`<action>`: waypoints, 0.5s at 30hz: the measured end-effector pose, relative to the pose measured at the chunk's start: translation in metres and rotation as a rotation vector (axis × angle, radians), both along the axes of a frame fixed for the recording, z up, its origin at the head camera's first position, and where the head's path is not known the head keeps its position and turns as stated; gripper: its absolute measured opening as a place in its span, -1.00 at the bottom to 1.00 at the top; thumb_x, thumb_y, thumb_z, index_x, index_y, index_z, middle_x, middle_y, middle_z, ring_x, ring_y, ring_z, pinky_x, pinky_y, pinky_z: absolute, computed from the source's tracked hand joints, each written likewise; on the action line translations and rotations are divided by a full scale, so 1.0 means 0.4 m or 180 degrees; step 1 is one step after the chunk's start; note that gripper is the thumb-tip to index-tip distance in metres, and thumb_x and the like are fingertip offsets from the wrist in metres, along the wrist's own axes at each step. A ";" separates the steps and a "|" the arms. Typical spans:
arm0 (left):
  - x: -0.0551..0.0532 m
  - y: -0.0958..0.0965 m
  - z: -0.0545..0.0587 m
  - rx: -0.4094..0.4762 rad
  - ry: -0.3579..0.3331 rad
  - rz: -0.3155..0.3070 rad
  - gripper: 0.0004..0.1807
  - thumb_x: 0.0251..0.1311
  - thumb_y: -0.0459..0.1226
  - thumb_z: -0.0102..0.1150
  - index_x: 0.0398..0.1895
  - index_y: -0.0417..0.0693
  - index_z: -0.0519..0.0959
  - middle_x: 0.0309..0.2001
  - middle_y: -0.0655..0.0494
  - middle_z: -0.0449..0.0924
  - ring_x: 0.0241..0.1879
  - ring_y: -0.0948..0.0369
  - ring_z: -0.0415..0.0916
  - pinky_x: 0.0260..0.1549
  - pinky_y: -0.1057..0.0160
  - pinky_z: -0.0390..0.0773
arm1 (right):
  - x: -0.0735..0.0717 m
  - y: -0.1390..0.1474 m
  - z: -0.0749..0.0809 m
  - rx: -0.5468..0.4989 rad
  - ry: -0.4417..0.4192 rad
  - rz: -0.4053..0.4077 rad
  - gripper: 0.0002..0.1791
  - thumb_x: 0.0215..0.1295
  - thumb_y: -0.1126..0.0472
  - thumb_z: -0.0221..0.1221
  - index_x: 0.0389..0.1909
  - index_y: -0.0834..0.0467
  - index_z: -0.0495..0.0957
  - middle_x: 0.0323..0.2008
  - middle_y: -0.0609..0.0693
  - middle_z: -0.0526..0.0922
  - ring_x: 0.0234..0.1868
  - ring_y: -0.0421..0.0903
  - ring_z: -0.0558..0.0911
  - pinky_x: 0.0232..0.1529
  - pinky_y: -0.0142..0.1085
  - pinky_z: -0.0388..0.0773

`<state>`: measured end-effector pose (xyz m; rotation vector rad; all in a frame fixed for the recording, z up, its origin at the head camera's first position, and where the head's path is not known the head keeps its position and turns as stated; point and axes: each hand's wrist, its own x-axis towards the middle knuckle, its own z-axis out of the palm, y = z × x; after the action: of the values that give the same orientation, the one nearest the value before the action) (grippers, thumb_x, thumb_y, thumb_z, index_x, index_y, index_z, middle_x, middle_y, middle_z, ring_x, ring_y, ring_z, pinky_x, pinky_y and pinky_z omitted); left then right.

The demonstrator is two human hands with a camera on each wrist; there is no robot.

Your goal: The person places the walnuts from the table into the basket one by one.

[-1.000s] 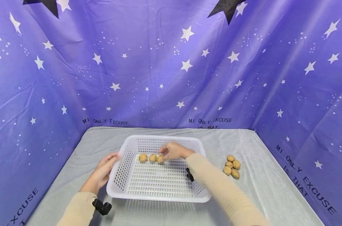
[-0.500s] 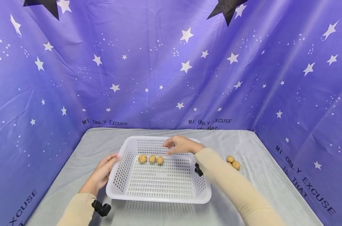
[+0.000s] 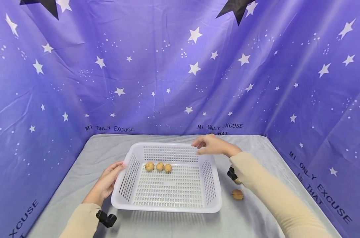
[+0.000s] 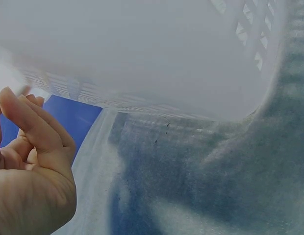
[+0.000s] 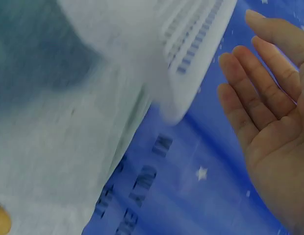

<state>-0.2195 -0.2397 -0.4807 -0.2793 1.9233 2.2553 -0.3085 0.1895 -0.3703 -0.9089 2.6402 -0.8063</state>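
My left hand (image 3: 110, 180) grips the left rim of a white plastic basket (image 3: 166, 209); in the left wrist view, its curled fingers (image 4: 37, 122) are beside the basket's pale wall (image 4: 132, 63). A row of three walnuts lies on the basket floor near the back: a left walnut (image 3: 149, 166), a middle walnut (image 3: 159, 166) and a right walnut (image 3: 167, 168). My right hand (image 3: 212, 145) is over the basket's back right corner. Its palm (image 5: 279, 156) shows bare in the right wrist view, with the fingers loosely extended.
On the grey cloth (image 3: 257, 150) right of the basket lies a loose walnut (image 3: 237, 194). Another walnut (image 3: 238, 181) peeks out behind the right wrist's black camera (image 3: 232, 173); the sleeve (image 3: 266, 185) covers the cloth around it. Purple star-printed curtains (image 3: 156, 76) enclose the table.
My right hand has let go of the right walnut in the row, lifted and moved right to the basket's corner. A walnut now shows nearer the front, right of the basket. My left hand has stayed.
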 end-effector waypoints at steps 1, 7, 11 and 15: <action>0.000 -0.001 0.000 0.0005 0.0000 -0.0004 -0.78 0.42 -0.12 0.18 0.05 0.14 0.52 -0.14 0.02 0.68 -0.22 0.10 0.70 -0.33 0.16 0.72 | 0.001 0.017 0.001 0.0010 0.0054 -0.0035 -0.57 0.24 0.18 0.36 0.11 0.22 0.61 0.06 0.08 0.68 0.06 0.03 0.65 0.12 -0.11 0.58; -0.001 -0.003 -0.002 0.0037 0.0004 -0.0018 -0.77 0.42 -0.12 0.18 0.07 0.12 0.51 -0.17 0.06 0.68 -0.24 0.13 0.70 -0.33 0.17 0.72 | 0.005 0.119 -0.021 -0.0031 0.0170 -0.0221 -0.64 0.29 0.20 0.33 0.07 0.24 0.63 0.01 0.09 0.69 0.01 0.02 0.67 0.09 -0.09 0.60; -0.001 -0.002 -0.001 0.0038 -0.0009 -0.0013 -0.73 0.42 -0.11 0.18 0.10 0.10 0.49 -0.16 0.08 0.68 -0.23 0.14 0.70 -0.32 0.18 0.72 | 0.009 0.192 -0.054 -0.0021 0.0195 -0.0330 -0.66 0.30 0.22 0.31 0.06 0.27 0.62 0.00 0.15 0.69 -0.01 0.06 0.66 0.08 -0.05 0.60; -0.002 0.000 0.000 0.0023 -0.0035 -0.0008 -0.70 0.42 -0.09 0.18 0.13 0.10 0.48 -0.15 0.09 0.68 -0.22 0.15 0.69 -0.29 0.18 0.71 | 0.021 0.266 -0.087 0.0043 0.0180 -0.0463 -0.65 0.32 0.21 0.29 0.06 0.30 0.62 -0.01 0.21 0.68 0.00 0.11 0.66 0.07 0.00 0.59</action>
<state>-0.2204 -0.2395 -0.4806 -0.2875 1.9089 2.2538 -0.2999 0.2960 -0.4052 -0.7539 2.7836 -0.8054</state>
